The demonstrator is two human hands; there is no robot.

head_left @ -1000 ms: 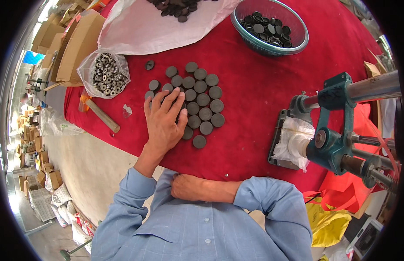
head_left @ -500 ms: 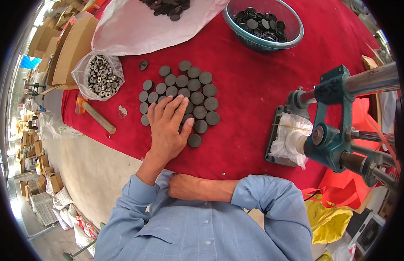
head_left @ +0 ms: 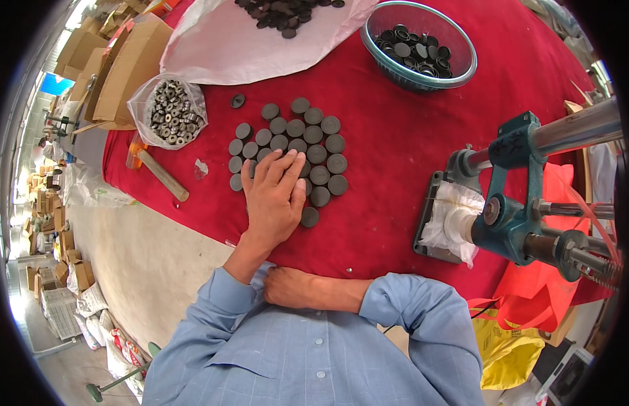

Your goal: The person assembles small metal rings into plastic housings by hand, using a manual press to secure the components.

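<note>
Spread palm down over a cluster of round dark grey discs (head_left: 316, 154), my left hand (head_left: 271, 199) is open. Its fingertips touch the discs near the middle of the group and hide several beneath it. The discs lie flat in loose rows on the red cloth. My right hand (head_left: 285, 287) is curled into a fist against my shirt, beside the left cuff at the table's edge. Anything inside that fist is hidden. One separate dark disc (head_left: 238, 101) lies beyond the cluster at its far left.
Left are a bag of metal rings (head_left: 171, 111), a hammer (head_left: 163, 175) and cardboard boxes (head_left: 129, 71). A white sheet (head_left: 260, 62) carrying dark pieces and a clear bowl (head_left: 467, 73) of black caps lie at the back. A green press (head_left: 507, 220) stands right on the red cloth (head_left: 389, 176).
The whole view has turned slightly, so table things sit a little farther right. My left hand stays on the discs, its thumb a bit nearer the fingers. My right fist has not moved.
</note>
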